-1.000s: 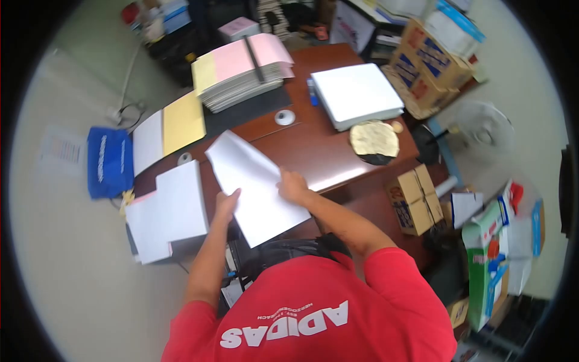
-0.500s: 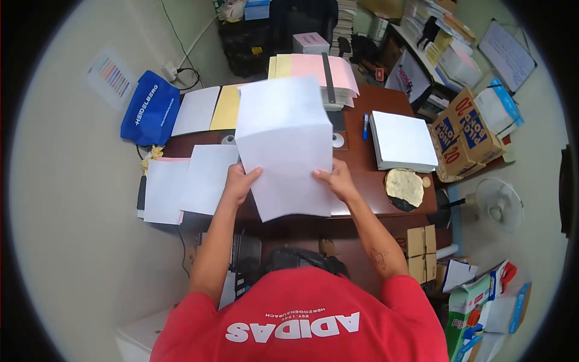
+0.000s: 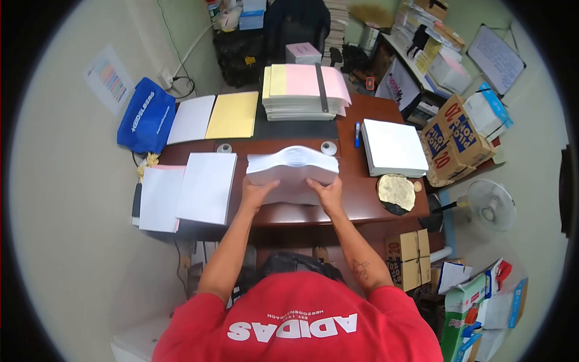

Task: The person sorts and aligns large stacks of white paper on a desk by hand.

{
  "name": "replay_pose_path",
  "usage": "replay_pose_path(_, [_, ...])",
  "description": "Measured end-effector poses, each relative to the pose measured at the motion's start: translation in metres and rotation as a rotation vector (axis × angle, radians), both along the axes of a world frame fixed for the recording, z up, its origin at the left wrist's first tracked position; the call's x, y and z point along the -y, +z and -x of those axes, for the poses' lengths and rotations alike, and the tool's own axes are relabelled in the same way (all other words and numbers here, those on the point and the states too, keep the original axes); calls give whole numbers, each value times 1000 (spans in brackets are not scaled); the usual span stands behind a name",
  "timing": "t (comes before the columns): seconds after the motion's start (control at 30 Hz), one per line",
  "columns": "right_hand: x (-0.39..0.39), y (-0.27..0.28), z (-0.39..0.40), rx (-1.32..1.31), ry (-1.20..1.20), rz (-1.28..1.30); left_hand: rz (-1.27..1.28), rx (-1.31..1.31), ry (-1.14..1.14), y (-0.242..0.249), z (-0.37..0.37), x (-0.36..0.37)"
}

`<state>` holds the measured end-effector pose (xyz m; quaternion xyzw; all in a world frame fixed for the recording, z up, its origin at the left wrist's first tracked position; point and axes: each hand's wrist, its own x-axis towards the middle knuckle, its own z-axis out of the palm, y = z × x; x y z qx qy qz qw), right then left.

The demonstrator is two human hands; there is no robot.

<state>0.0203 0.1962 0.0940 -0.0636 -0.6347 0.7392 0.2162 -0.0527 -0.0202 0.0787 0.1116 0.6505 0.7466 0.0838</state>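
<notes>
Paper stack dropped flat from upright onto desk; left hand, right hand fingers clamped on near edge, squaring; next, judged: steady tapping level.

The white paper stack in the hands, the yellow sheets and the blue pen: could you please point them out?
white paper stack (image 3: pixel 294 164), head view, bowed top.
yellow sheets (image 3: pixel 231 114), head view, middle.
blue pen (image 3: pixel 357 134), head view, barrel.

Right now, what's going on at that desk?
A person in a red shirt holds a bent stack of white paper over the brown desk, left hand and right hand in a grip on its near edge. More white sheets lie to the left, another white stack to the right, and a pink and yellow pile at the far side.
</notes>
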Motion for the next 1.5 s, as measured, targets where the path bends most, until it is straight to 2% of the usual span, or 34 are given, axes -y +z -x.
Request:
replay_pose_path(0.03, [1,-1,2,59,32,-25,-7,-18,24,6,-1,-1])
replay_pose_path(0.07, [1,-5,0,40,37,103,-12,-25,51,9,-5,-1])
replay_pose_path(0.1, [0,-3,-5,41,36,99,-15,-24,50,7,-7,-1])
replay_pose_path(0.2, [-3,0,-21,23,77,24,-48,-55,59,-10,-15,6])
replay_pose_path(0.27, [-6,-6,-22,137,175,-79,97,-8,-35,-34,-14,9])
replay_pose_path(0.4, [-6,8,-14,112,156,-79,107,26,52,-5,-29,10])
replay_pose_path(0.5, [-14,10,-9,101,259,9,48,85,58,-8,-38,14])
replay_pose_path(0.53, [-17,6,-6,100,280,10,49,85,80,-23,-37,13])
replay_pose_path(0.57, [-18,1,-5,109,275,-38,156,-28,160,-42,-36,9])
replay_pose_path(0.6, [-19,-2,-3,115,266,-84,268,-140,236,-40,-38,5])
replay_pose_path(0.73, [-29,-4,30,192,356,-240,486,-109,163,-30,-41,3])
replay_pose_path(0.77, [-29,1,45,189,366,-234,429,20,230,-33,-42,4])
replay_pose_path(0.83, [-23,16,72,181,340,-628,272,261,331,-36,-54,-3])
replay_pose_path(0.9, [-15,19,94,173,282,-640,79,464,378,-58,-63,-10])
replay_pose_path(0.93, [-14,15,99,150,219,-669,93,474,384,-65,-66,-14])
replay_pose_path(0.97, [-20,11,96,157,229,-658,-60,655,436,-72,-68,-20])
replay_pose_path(1.0, [-34,3,90,244,261,-736,-219,834,488,-80,-72,-25])
replay_pose_path(1.03, [-51,-3,85,329,294,-818,-214,843,498,-89,-78,-29])
replay_pose_path(1.1, [-95,-15,67,752,707,-1067,-416,893,512,-103,-88,-39])
replay_pose_path(1.17, [-131,-50,27,1216,990,-515,-398,935,565,-92,-101,-63])
replay_pose_path(1.2, [-132,-66,-2,1262,1016,-239,-460,951,558,-95,-109,-71])
replay_pose_path(1.23, [-130,-76,-22,1286,1027,38,-520,953,547,-97,-109,-78])
replay_pose_path(1.27, [-118,-78,-35,1138,937,217,-512,925,530,-112,-116,-87])
replay_pose_path(1.3, [-102,-77,-44,988,838,388,-500,940,541,-92,-124,-103])
replay_pose_path(1.33, [-90,-85,-43,916,624,445,-524,918,509,-90,-134,-112])
replay_pose_path(1.4, [-99,-88,-40,899,617,394,-537,890,478,-81,-141,-106])
replay_pose_path(1.47, [-118,-92,-37,892,599,231,-877,809,445,-69,-140,-72])
replay_pose_path(1.5, [-133,-103,-36,889,594,232,-921,791,425,-62,-136,-54])
